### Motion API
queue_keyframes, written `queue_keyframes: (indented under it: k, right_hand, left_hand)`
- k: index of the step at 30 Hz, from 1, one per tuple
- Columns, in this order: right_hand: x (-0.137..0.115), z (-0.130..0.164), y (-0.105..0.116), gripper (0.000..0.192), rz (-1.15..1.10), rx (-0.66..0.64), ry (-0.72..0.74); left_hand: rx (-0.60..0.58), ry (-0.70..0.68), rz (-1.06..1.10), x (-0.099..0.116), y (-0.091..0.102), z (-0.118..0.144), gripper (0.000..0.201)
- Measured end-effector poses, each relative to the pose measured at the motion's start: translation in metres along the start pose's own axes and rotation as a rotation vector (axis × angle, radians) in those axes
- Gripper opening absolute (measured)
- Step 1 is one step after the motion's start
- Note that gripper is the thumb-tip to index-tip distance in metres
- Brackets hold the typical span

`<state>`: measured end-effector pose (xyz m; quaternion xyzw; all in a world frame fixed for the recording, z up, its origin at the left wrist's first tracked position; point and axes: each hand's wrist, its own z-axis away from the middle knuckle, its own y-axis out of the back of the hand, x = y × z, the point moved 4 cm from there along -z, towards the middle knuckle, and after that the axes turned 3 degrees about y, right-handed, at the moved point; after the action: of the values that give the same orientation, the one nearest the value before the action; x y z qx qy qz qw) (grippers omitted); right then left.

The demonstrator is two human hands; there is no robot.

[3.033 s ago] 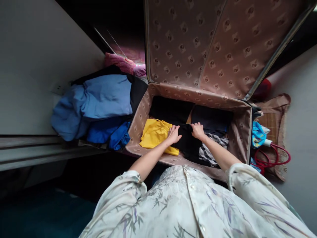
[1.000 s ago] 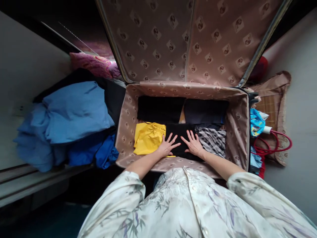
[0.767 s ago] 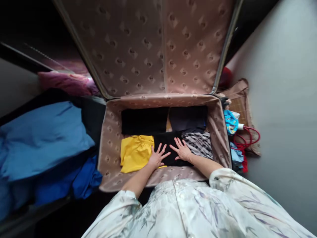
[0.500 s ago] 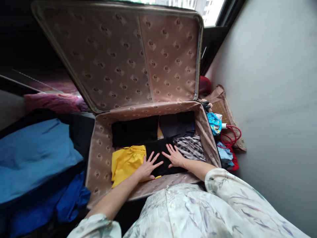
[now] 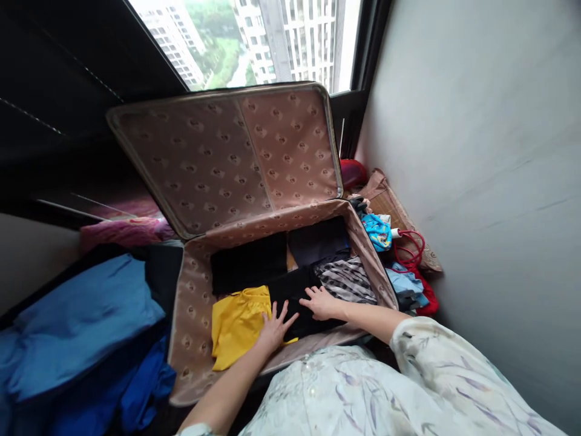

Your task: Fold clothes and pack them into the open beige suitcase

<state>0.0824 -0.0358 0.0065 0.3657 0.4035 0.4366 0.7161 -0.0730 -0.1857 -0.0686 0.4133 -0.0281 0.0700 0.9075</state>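
**Both hands flat on black garment in open suitcase**

I see the left hand palm-down, fingers spread apart, resting where the folded yellow fabric garment meets the folded black cloth garment, lower centre of frame. Right hand is just beside it, also flat w/ fingers spread, pressing on the same black piece; neither hand clamps anything. All this sits inside the open soft-sided suitcase w/ patterned tan lining, centre frame, lid propped up toward the window at top. A black-and-white striped folded garment lies right of the black one, touching it. Two more dark folded pieces at the back: black & dark grey. Blue bedding pile at lower left; red-handled woven bag at right, against the wall.
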Motion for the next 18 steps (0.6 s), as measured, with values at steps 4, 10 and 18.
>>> queue_keyframes:
  k: [4, 10, 18]
  right_hand:
    - [0.017, 0.027, 0.011, 0.043, -0.035, -0.002, -0.006]
    - [0.045, 0.051, -0.031, 0.054, -0.416, 0.019, -0.124]
    - [0.029, 0.056, -0.05, 0.059, -0.613, 0.144, -0.069]
  left_hand:
    - [-0.034, 0.098, 0.282, 0.004, 0.018, 0.024, 0.076]
    - [0.39, 0.173, 0.759, -0.004, 0.043, 0.079, 0.057]
    - [0.893, 0.354, 0.762, -0.068, 0.077, 0.17, 0.037]
